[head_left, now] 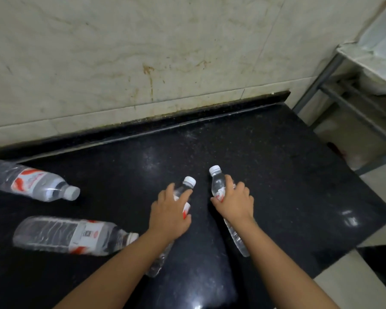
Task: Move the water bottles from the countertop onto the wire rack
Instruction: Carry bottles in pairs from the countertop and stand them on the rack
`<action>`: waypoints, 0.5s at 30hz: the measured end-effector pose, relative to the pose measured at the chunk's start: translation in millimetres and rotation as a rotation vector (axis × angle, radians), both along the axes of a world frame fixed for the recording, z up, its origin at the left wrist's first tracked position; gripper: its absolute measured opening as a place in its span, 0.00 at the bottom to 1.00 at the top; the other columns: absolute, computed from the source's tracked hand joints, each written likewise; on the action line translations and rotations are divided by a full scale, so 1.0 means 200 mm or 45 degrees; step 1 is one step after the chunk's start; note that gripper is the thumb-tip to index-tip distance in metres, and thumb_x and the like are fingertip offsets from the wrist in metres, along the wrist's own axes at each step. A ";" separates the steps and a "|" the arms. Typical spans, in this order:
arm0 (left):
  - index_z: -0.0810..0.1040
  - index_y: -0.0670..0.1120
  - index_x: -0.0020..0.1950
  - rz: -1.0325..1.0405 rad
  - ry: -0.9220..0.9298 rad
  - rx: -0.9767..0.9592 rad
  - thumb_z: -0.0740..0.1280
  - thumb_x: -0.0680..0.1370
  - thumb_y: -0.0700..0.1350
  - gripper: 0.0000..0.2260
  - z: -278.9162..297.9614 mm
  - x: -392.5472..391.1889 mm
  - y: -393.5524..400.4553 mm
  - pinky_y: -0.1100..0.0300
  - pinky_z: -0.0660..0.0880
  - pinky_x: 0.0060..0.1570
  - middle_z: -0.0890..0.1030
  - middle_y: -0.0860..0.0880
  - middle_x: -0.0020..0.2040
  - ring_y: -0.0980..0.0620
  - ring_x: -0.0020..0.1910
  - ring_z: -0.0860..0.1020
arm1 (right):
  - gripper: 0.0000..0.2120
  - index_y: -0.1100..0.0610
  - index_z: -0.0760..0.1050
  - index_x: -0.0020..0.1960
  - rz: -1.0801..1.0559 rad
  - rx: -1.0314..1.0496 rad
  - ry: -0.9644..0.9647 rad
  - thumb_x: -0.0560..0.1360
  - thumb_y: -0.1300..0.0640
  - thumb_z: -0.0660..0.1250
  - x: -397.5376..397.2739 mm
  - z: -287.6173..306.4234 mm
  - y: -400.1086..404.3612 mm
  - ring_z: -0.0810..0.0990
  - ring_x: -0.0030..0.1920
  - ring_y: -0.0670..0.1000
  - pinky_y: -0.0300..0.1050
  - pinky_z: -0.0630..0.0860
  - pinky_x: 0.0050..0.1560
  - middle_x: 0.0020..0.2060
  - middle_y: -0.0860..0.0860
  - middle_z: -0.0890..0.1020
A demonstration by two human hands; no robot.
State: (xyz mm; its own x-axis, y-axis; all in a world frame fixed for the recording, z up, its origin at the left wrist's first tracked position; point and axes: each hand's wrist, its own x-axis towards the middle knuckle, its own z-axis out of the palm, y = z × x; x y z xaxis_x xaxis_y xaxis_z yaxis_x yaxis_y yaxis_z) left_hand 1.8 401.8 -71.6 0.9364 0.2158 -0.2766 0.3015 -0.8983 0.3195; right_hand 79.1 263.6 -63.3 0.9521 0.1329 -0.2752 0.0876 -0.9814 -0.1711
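With left hand (pixel 170 216) and right hand (pixel 234 202) each curled round a small water bottle (pixel 186 188), (pixel 218 184) at centre frame, likely slipping or swinging against the black countertop (pixel 288 175) on lifting.

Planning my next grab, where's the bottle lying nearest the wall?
Far left of the head view, that bottle lies on the countertop, behind another lying bottle.

Your countertop (pixel 276 157) is glossy black with fine pale speckles and white glints of reflected light. The four bottles are clear plastic with white caps; the far-left bottle (pixel 31 181) and the near-left bottle (pixel 65 236) wear white labels with red-orange patches, and the same red-and-white shows on the bottle in your left hand (pixel 186 208) and the bottle in your right hand (pixel 218 186). The wall (pixel 143 52) is cream marble, veined grey, with rusty brown stains. The rack (pixel 334 90) is grey metal.
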 end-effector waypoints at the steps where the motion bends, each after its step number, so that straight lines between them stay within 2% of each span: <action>1: 0.53 0.52 0.74 0.115 -0.007 0.059 0.63 0.74 0.57 0.32 0.00 -0.01 -0.02 0.53 0.67 0.63 0.57 0.43 0.71 0.44 0.67 0.61 | 0.36 0.52 0.50 0.73 0.000 0.006 0.003 0.73 0.43 0.63 0.00 0.00 0.00 0.67 0.65 0.59 0.53 0.66 0.63 0.64 0.59 0.66; 5: 0.51 0.50 0.74 0.227 -0.020 0.147 0.60 0.74 0.60 0.33 -0.02 -0.01 -0.05 0.54 0.68 0.59 0.66 0.43 0.64 0.45 0.61 0.67 | 0.36 0.52 0.50 0.73 0.014 0.021 0.002 0.73 0.43 0.63 0.01 -0.01 -0.01 0.66 0.65 0.59 0.53 0.66 0.63 0.65 0.59 0.66; 11: 0.53 0.50 0.73 0.170 -0.023 0.181 0.59 0.76 0.58 0.30 0.00 0.00 -0.07 0.55 0.68 0.59 0.67 0.43 0.62 0.46 0.60 0.66 | 0.34 0.51 0.49 0.74 0.031 0.079 0.023 0.74 0.43 0.62 0.02 -0.01 -0.06 0.66 0.65 0.59 0.52 0.66 0.63 0.65 0.59 0.66; 13: 0.60 0.49 0.71 0.125 -0.104 0.263 0.64 0.75 0.55 0.28 0.01 -0.01 -0.09 0.53 0.72 0.54 0.70 0.41 0.58 0.44 0.56 0.69 | 0.34 0.51 0.49 0.74 0.055 0.166 0.048 0.75 0.44 0.61 0.01 0.00 -0.13 0.67 0.64 0.59 0.52 0.67 0.63 0.65 0.59 0.67; 15: 0.73 0.44 0.63 0.070 -0.205 0.296 0.76 0.65 0.49 0.29 0.03 -0.03 -0.15 0.50 0.75 0.39 0.75 0.37 0.46 0.39 0.43 0.75 | 0.34 0.51 0.48 0.74 0.093 0.259 0.046 0.75 0.45 0.61 -0.02 0.03 -0.26 0.67 0.64 0.59 0.52 0.68 0.62 0.64 0.59 0.67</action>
State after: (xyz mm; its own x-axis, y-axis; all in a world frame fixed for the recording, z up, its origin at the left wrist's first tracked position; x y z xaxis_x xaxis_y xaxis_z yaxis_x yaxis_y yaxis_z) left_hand -3.2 371.8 -64.9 0.9494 0.3080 -0.0622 0.3140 -0.9367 0.1551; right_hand 75.7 212.1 -57.9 0.9280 0.2575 -0.2692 0.1474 -0.9174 -0.3696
